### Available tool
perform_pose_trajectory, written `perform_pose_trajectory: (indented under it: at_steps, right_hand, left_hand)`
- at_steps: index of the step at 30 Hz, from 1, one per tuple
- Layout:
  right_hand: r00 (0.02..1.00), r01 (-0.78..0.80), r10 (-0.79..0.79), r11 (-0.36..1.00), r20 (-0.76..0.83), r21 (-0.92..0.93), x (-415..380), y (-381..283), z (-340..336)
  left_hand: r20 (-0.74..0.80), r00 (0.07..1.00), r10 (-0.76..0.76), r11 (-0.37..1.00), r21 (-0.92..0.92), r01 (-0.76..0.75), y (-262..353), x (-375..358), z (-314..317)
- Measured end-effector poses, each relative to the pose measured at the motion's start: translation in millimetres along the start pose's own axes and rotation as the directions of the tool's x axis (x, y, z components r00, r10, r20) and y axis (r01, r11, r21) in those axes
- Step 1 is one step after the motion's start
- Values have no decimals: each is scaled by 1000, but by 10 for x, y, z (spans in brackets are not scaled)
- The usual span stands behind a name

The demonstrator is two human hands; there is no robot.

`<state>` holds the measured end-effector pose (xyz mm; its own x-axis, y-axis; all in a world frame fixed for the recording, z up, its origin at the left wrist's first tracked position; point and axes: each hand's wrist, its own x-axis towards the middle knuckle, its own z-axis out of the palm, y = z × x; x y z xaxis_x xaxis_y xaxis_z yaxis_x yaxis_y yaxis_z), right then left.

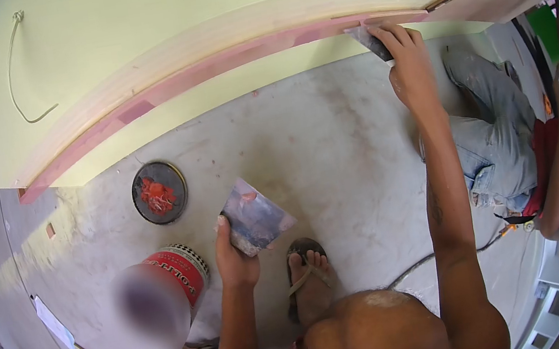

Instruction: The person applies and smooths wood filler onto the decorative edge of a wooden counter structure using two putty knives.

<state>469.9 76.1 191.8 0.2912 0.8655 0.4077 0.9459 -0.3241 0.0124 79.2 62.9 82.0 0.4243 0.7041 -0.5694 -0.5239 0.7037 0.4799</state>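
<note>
On the floor (339, 137), toward the wall edge and forward of the left hand, lies a round black lid (181, 204) with red paste (157, 195) on it. Nearer the body, a can (182, 272) with a red label is just beside the left forearm; its near part is blurred. A sandalled foot (312, 278) is planted on the floor between the two forearms. Beyond the right forearm, another person (492, 121) in jeans and a red top is down on the floor near the wall edge, taking up the room on that side. A dark cable (415, 269) crosses the floor behind the right forearm, and a loose wire (11, 77) hangs from the wall (196, 3).

The right hand (411, 72) pinches a scraper (371, 44) between thumb and fingers, at the lower edge of the pink strip (233, 56) along the wall. Its blade end points up and left in view, its long axis slanting down right toward the palm; firm contact cannot be told.

The left hand (235, 259) is closed around the near side of a wide metal blade (258, 214), smeared with pink. The blade's broad free edge faces up and right, away from the palm, above the floor.
</note>
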Motion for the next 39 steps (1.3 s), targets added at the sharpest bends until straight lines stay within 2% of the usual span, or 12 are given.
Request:
perform_pose_trajectory:
  at_steps: [3, 6, 7, 8, 10, 12, 17, 23, 27, 32, 36, 39]
  right_hand:
    - [993, -14, 19, 999, -113, 42, 21, 13, 4]
    - [993, -5, 8, 1000, -115, 29, 23, 97, 153]
    - [992, -3, 7, 1000, -123, 28, 14, 139, 136]
    - [997, -8, 9, 1000, -79, 10, -15, 193, 109]
    - [1000, -10, 10, 1000, -23, -7, -13, 189, 70]
    - [993, -28, 29, 1000, -115, 5, 20, 202, 31]
    - [995, -33, 34, 999, -90, 16, 9, 323, 99]
    - [995, -33, 36, 999, -98, 40, 42, 391, 76]
    - [994, -1, 3, 1000, -105, 16, 16, 446, 85]
    - [993, -26, 31, 999, -111, 47, 42, 419, 74]
    - [995, -13, 17, 999, -100, 43, -7, 491, 76]
    - [992, -33, 37, 999, -121, 40, -88, 444, -12]
  left_hand:
    - [9, 1000, -9, 1000, 13, 9, -11, -5, -3]
    - [47, 999, -17, 999, 40, 15, -31, -9, 2]
    - [-2, 1000, -21, 999, 33, 21, -37, -11, 20]
    - [-55, 998, -24, 999, 21, 25, -42, -6, 34]
    - [-13, 1000, -19, 1000, 14, 19, -43, -14, 9]
    - [35, 999, -20, 1000, 16, 19, -53, -4, -2]
    - [-30, 999, -32, 999, 28, 33, -74, -4, 27]
    - [38, 997, -63, 998, 14, 62, -87, -10, 20]
    - [-6, 999, -45, 999, 21, 45, -110, -13, 30]
    - [116, 991, -73, 997, -5, 74, -112, -41, 50]
    - [56, 995, -81, 992, -92, 86, -140, -68, 173]
    - [167, 982, -86, 985, -134, 109, -144, -50, 235]
